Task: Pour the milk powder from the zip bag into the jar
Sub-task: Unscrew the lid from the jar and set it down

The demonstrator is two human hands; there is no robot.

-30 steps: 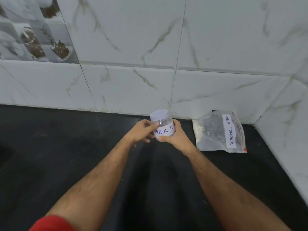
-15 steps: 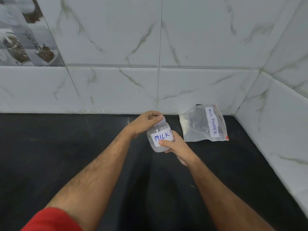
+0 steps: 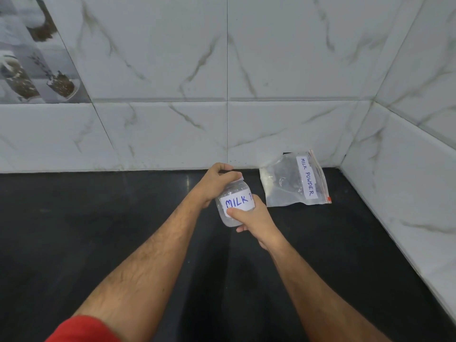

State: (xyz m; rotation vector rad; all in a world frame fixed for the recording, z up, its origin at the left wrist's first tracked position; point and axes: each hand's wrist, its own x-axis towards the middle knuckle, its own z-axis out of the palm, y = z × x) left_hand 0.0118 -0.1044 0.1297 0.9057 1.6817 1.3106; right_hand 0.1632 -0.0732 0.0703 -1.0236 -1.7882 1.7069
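over black counter (image 3: pixel 98 230), right hand (image 3: pixel 251 215) grips jar (image 3: pixel 233 201), left hand (image 3: pixel 217 182) caps it.

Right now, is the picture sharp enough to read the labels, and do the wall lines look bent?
Head view: the zip bag label reads sharply; the jar label is sharp but partly covered by the right hand; wide-angle distortion slants the tile joints near the edges; the black counter shows soft reflections, no harsh glare.
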